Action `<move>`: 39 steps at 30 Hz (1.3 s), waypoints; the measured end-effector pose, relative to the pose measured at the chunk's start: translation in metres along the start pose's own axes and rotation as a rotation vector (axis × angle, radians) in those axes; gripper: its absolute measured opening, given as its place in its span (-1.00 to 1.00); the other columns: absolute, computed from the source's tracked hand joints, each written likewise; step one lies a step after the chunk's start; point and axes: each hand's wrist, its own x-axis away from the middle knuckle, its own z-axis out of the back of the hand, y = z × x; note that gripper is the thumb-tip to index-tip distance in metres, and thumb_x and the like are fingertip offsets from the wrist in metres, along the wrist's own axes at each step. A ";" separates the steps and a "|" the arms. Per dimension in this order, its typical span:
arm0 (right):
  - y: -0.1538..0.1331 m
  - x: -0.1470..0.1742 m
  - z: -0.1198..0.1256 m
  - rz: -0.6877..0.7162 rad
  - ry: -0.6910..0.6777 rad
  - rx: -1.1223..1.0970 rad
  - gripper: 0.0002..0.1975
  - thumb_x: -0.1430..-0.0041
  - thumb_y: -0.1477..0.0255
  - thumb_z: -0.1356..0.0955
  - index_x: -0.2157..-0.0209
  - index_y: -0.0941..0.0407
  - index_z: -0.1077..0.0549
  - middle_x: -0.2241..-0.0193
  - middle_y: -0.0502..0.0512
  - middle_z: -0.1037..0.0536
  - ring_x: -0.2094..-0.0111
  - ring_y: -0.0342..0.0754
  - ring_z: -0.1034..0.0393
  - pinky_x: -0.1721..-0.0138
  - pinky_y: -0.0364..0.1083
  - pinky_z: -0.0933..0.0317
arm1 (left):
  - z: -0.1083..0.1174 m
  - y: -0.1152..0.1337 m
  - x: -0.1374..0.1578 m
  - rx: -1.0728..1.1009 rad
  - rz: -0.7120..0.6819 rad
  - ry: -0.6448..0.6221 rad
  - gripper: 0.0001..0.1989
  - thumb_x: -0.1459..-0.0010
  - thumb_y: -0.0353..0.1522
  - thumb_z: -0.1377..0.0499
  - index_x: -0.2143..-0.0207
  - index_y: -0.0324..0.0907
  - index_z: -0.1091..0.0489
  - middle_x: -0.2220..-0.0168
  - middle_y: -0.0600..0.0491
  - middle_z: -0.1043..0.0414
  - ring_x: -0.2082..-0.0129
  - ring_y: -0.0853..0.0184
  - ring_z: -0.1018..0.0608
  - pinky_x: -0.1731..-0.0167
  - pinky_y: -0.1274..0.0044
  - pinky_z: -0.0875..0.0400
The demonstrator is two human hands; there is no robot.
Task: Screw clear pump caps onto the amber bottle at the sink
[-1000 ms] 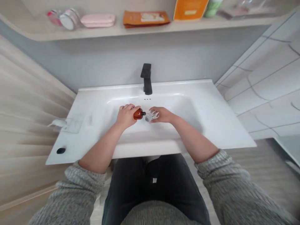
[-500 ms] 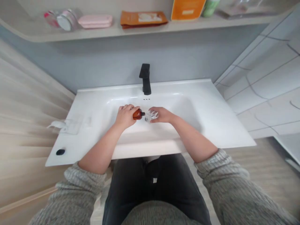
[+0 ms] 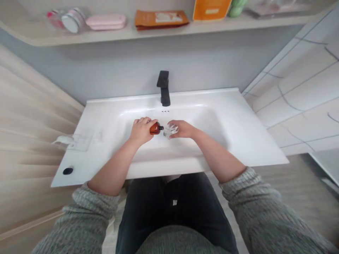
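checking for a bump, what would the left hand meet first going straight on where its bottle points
Likely the clear container held in the right hand, bottle neck first; depth is unclear.

Amber bottle (image 3: 154, 128) and clear cup (image 3: 170, 131) in hands (image 3: 142, 131)

amber bottle (image 3: 155, 128): left portion concealed by the left hand (image 3: 141, 132); contents undetermined. clear vessel (image 3: 170, 131): right side partly covered by the right hand (image 3: 184, 129); fill level indiscernible. far shelf (image 3: 127, 37): orange packet (image 3: 162, 23) too blurred to read; orange box (image 3: 212, 10) cut off by the far edge. near side: both sleeves (image 3: 87, 208) cut off.
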 end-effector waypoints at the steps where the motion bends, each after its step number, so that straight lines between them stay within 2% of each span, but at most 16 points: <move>1: 0.000 0.000 0.000 0.000 -0.001 0.002 -0.28 0.02 0.30 -0.73 -0.20 0.03 -0.62 -0.04 0.15 -0.76 -0.03 0.18 -0.70 -0.15 0.07 -0.51 | 0.000 0.000 0.000 -0.002 0.001 0.000 -0.29 -0.18 -0.40 -0.35 -0.39 0.06 -0.48 -0.21 -0.14 -0.54 -0.24 -0.12 -0.51 -0.23 0.11 -0.27; 39: 0.006 -0.001 -0.003 0.012 0.002 0.010 -0.27 0.02 0.30 -0.73 -0.21 0.01 -0.61 -0.08 0.14 -0.75 -0.03 0.18 -0.70 -0.14 0.07 -0.52 | 0.004 0.004 0.001 -0.018 -0.035 0.006 -0.31 -0.19 -0.39 -0.34 -0.39 0.04 -0.50 -0.20 -0.16 -0.56 -0.22 -0.13 -0.51 -0.21 0.08 -0.25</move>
